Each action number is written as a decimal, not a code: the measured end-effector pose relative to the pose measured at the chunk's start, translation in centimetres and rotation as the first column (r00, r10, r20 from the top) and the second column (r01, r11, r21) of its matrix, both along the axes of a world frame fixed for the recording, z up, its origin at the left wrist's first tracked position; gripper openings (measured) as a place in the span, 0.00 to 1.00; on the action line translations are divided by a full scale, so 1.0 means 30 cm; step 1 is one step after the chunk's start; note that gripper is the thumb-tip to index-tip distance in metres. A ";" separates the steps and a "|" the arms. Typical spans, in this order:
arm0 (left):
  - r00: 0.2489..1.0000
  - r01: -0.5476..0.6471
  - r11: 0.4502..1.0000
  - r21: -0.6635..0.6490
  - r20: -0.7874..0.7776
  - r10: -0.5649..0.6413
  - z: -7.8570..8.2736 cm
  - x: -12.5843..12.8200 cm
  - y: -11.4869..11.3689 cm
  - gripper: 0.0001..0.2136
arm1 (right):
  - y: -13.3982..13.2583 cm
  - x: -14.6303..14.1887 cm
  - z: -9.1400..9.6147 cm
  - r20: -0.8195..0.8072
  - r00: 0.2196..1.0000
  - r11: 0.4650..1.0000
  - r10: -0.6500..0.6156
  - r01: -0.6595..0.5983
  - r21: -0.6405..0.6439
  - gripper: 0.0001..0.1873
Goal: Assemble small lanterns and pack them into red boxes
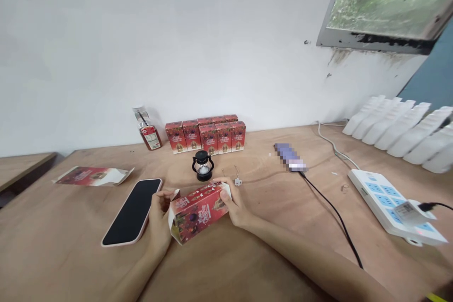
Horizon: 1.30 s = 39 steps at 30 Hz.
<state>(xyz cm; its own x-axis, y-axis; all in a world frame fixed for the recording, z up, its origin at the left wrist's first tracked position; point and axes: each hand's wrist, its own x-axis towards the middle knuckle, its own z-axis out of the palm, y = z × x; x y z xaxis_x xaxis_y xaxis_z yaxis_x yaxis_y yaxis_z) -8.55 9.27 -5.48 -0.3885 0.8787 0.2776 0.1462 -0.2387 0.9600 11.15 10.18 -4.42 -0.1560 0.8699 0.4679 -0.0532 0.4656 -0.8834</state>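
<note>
A red printed Christmas box [201,214] lies tilted between my hands, its left end open with the flaps sticking out. My right hand [235,203] is closed round its right end, thumb on the printed front. At the open end, my left hand [160,214] has its fingers bent against a flap. Just beyond the box stands a small black lantern [203,166] with a clear middle. A small white piece with thin wires [238,181] lies to the lantern's right. A flattened red carton [94,176] rests at the far left.
Several finished red boxes [216,138] stand in rows by the wall, beside a bottle with a red label [150,137]. A phone with a pink edge [132,212] lies left. On the right are a cabled phone [289,156], a power strip [385,198] and white bottles [396,127].
</note>
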 end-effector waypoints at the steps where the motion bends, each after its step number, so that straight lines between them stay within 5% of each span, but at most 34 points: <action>1: 0.999 0.026 1.000 -0.001 0.019 -0.026 0.006 0.002 -0.005 0.18 | -0.001 -0.001 0.001 0.012 1.000 1.000 -0.002 0.002 -0.006 0.22; 11: 0.993 0.114 0.992 0.055 0.020 -0.115 0.044 0.031 -0.033 0.17 | 0.028 -0.001 -0.052 -0.145 0.966 0.974 -0.216 0.202 -0.104 0.22; 17: 0.946 0.073 0.959 0.274 -0.324 0.021 0.028 0.016 -0.027 0.07 | 0.048 -0.007 -0.065 -0.176 0.932 0.939 -0.318 0.285 -0.192 0.22; 21: 0.815 0.079 0.954 0.290 -0.569 0.105 0.016 -0.005 -0.029 0.08 | 0.055 -0.005 -0.072 -0.154 0.940 0.942 -0.304 0.273 -0.193 0.20; 24: 0.783 0.114 0.952 0.284 -0.616 0.090 0.016 -0.009 -0.036 0.09 | 0.053 -0.002 -0.075 -0.123 0.948 0.949 -0.293 0.273 -0.157 0.19; 29: 0.892 0.051 0.992 0.114 -0.452 0.006 0.018 0.002 -0.033 0.11 | 0.037 0.000 -0.060 -0.081 0.956 0.958 -0.282 0.277 -0.076 0.16; 33: 0.966 0.172 0.971 -0.167 -0.163 -0.200 0.010 -0.002 -0.011 0.15 | 0.025 0.001 -0.041 0.013 0.956 0.948 -0.292 0.288 0.137 0.14; 39: 0.977 0.205 0.959 -0.197 -0.020 -0.213 -0.004 -0.012 0.004 0.17 | 0.011 0.009 -0.034 0.084 0.959 0.940 -0.271 0.245 0.239 0.15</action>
